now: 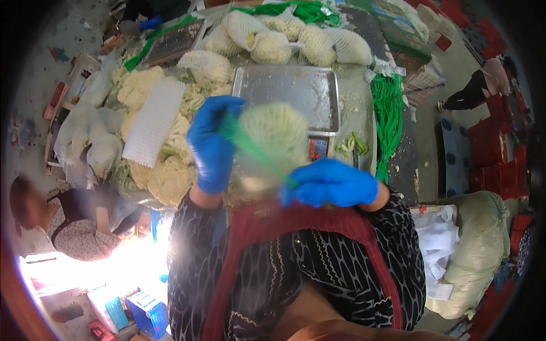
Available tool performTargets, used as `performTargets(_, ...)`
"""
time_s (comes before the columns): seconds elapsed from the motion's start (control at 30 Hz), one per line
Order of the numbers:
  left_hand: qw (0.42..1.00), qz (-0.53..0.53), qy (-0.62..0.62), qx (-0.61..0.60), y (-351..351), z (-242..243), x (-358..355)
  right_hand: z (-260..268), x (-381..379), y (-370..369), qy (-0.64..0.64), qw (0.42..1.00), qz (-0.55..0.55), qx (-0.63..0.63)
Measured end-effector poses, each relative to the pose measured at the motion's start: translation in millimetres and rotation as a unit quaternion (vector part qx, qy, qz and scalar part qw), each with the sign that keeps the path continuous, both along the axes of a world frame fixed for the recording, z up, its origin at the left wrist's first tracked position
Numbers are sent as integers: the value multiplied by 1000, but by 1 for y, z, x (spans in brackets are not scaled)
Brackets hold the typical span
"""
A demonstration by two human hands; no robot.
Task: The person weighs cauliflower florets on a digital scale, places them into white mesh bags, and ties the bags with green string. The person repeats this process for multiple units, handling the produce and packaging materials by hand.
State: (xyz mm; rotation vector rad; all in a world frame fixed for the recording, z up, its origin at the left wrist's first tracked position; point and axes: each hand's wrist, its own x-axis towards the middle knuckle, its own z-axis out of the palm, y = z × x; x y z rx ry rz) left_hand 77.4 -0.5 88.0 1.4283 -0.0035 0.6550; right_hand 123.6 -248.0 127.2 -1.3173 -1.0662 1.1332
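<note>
My left hand (pixel 213 143), in a blue glove, grips one end of a green mesh net (pixel 251 145). The net stretches taut and slanting down to my right hand (pixel 335 183), also blue-gloved, whose fingers are closed on its other end. Just beyond the net sits a pale cauliflower head (pixel 277 128), blurred; it seems to wear a foam net sleeve. What supports it is hidden. Behind it lies the metal pan (pixel 294 81) of a weighing scale, with its keypad (pixel 318 148) near my right hand. A flat white foam sleeve (pixel 154 121) rests on bare cauliflowers (pixel 170 179) left of my left hand.
Several foam-sleeved cauliflowers (pixel 273 47) line the table's far side. Bundles of green nets (pixel 387 123) hang along the right edge. Leaf trimmings (pixel 354 145) lie beside the scale. One person (pixel 81 217) is at the left, another (pixel 490 79) far right. A large sack (pixel 473 251) stands right.
</note>
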Motion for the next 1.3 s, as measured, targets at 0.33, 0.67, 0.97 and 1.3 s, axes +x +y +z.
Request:
performTargets(0.33,968,-154,48,-194,16,14,30,-106,99,95,314,912,-83,249)
performTargets(0.67,991,9,118,-71,13,-10,-31,-48,80,93,-323,932,-151,73)
performTargets(0.97,970,109,169,-138,-12,-47,-91,-81,-5,113,-132,986,-91,55)
performTargets(1.3,933,67,250,-249,0,-99,-108,-137,-45,126,-76,983,-97,139)
